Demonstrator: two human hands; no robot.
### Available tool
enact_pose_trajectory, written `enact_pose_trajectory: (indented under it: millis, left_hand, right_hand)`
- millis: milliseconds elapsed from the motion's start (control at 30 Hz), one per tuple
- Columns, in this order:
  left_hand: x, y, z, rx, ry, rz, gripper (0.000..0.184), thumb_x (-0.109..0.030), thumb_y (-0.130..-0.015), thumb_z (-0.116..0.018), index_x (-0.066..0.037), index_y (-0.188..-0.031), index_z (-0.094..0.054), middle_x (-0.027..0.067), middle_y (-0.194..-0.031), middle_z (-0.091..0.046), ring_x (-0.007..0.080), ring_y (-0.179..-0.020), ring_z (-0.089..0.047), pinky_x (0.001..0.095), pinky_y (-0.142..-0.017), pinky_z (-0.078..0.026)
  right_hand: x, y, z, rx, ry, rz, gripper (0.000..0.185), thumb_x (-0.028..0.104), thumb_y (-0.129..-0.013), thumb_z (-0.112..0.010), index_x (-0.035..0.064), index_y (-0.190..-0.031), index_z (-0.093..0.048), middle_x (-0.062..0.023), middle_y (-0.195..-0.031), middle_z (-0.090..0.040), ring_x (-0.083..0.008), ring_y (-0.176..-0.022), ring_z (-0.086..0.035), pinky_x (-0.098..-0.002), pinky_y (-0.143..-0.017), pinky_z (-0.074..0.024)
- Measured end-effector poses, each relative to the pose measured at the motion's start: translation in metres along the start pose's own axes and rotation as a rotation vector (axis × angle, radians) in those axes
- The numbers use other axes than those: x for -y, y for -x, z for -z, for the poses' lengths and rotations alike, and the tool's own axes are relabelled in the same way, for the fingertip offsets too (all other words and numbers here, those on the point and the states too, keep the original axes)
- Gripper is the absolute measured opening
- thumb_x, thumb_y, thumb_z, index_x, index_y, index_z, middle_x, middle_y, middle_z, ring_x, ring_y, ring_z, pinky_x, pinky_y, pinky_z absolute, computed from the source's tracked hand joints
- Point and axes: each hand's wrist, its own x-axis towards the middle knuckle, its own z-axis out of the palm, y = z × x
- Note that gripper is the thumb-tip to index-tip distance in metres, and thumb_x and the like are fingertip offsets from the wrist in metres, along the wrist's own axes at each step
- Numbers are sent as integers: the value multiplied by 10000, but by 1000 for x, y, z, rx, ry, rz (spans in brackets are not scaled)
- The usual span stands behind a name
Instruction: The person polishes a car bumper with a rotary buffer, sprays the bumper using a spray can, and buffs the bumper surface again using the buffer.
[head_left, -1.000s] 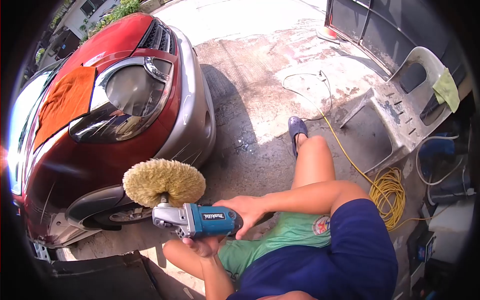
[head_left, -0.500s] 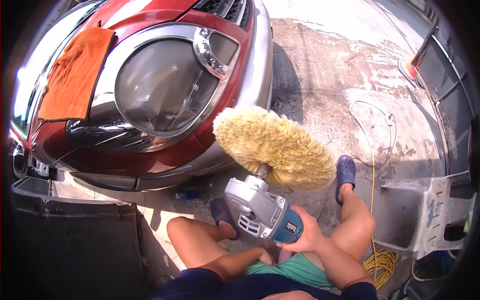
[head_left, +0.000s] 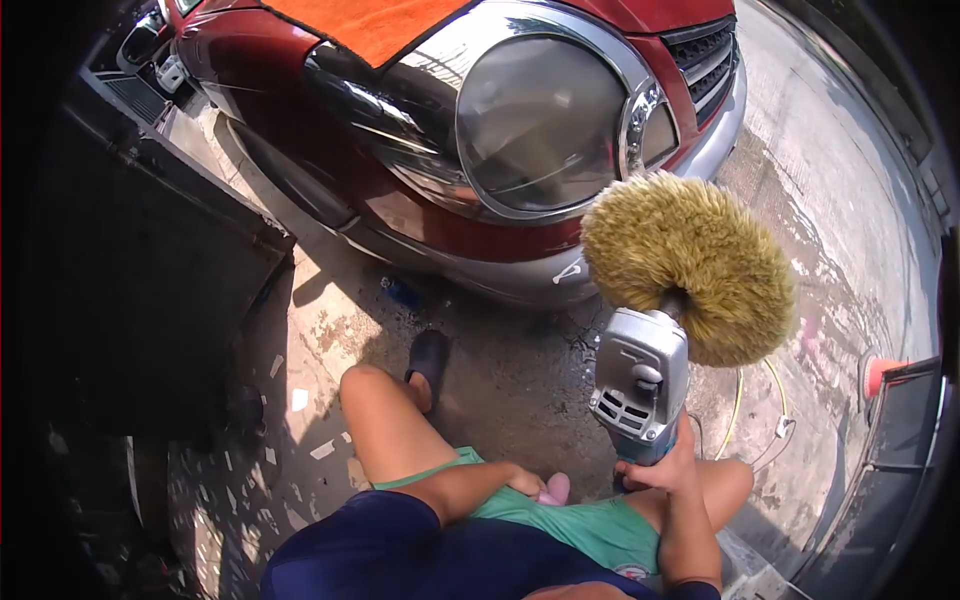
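My right hand [head_left: 672,462] is closed round the blue body of a power polisher [head_left: 642,365] with a silver gear head. The polisher is raised upright above my right thigh. Its yellowish wool pad [head_left: 720,250] faces the front of the car, overlapping the bumper's edge in view. The car's hazy round headlight [head_left: 540,125] lies just beyond, to the pad's left. My left hand [head_left: 524,481] rests in my lap over the green shorts, fingers curled at a small pink rounded object [head_left: 556,488]; its kind I cannot make out.
An orange towel [head_left: 375,25] lies on the red hood. A blue item [head_left: 402,292] sits on the ground under the bumper. A dark panel [head_left: 150,260] stands at left. A yellow cord [head_left: 735,415] and an orange cone-like object [head_left: 880,375] are at right.
My view has turned, so the car sits farther right and higher. The polisher has swung right and more upright in my right hand. My left hand stays in my lap.
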Motion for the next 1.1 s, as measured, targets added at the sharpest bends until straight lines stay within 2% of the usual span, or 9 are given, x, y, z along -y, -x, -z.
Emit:
enact_pose_trajectory:
  millis: [100,200,300,400,533,700,867,933,1100]
  left_hand:
    - [-1,-11,5,-2,46,-96,750,-109,-761,-603,-57,-1509,-583,146,-1491,-610,297,-1340,-578,438,-1103,-477]
    - [-41,50,-21,-549,344,-85,521,-211,-930,-653,-94,-1438,-644,110,-1384,-682,247,-1246,-623,442,-1040,-502]
    - [-2,53,-3,-712,1157,-880,491,-447,-1061,-615,-101,-1406,-659,72,-1371,-703,250,-1216,-651,462,-1031,-519]
    - [-49,180,-36,-637,1464,-1064,908,-864,-986,-361,-108,-1387,-665,133,-1389,-699,321,-1300,-635,540,-1109,-484]
    - [-70,203,-70,-890,1699,-1194,1086,-1019,-874,-246,-161,-1409,-643,158,-1344,-700,346,-1301,-633,579,-1116,-472]
    - [-59,217,-53,-1002,1664,-1324,724,-853,-984,-424,-206,-1226,-640,80,-1171,-712,298,-1101,-716,530,-990,-573]
    - [-88,281,28,-1131,1456,-1215,820,-907,-939,-448,-171,-1235,-656,96,-1080,-729,277,-1041,-735,520,-987,-591]
    - [-82,276,63,-1287,1413,-1060,909,-854,-949,-533,-101,-1457,-575,145,-1278,-707,288,-1157,-717,528,-1038,-567]
    - [-25,213,130,-1295,1598,-965,965,-719,-902,-738,-18,-1526,-515,170,-1388,-662,267,-1223,-692,483,-1041,-554]
  right_hand:
    - [-6,-2,-2,169,88,102,1054,252,-540,-979,-42,-1442,-521,-141,-1307,-674,-238,-1167,-661,-382,-1048,-511]
    - [-19,23,-23,268,149,146,1008,255,-521,-968,-11,-1409,-573,-154,-1284,-670,-248,-1186,-660,-391,-1052,-504]
    - [-15,38,-62,383,114,156,991,257,-553,-964,1,-1431,-582,-174,-1295,-670,-312,-1208,-679,-420,-1070,-513]
    - [-31,45,-89,454,187,81,968,270,-575,-949,19,-1437,-585,-188,-1294,-666,-340,-1211,-675,-427,-1084,-511]
    - [-67,40,-110,599,365,140,1013,287,-618,-902,55,-1520,-505,-193,-1318,-637,-413,-1220,-657,-463,-1081,-534]
    - [-44,44,-130,487,602,46,1325,443,-644,-1005,130,-1687,-251,-260,-1419,-600,-478,-1254,-642,-531,-1050,-542]
    - [-33,-2,-158,276,584,31,1198,235,-697,-925,112,-1679,-250,-304,-1398,-607,-502,-1233,-645,-537,-1026,-555]
    - [-33,-28,-167,240,595,-96,1153,187,-688,-908,73,-1654,-289,-315,-1387,-629,-505,-1234,-651,-540,-1050,-547]
    - [-78,-66,-161,390,756,-114,1066,204,-663,-907,77,-1557,-341,-370,-1304,-631,-546,-1134,-684,-575,-988,-576]
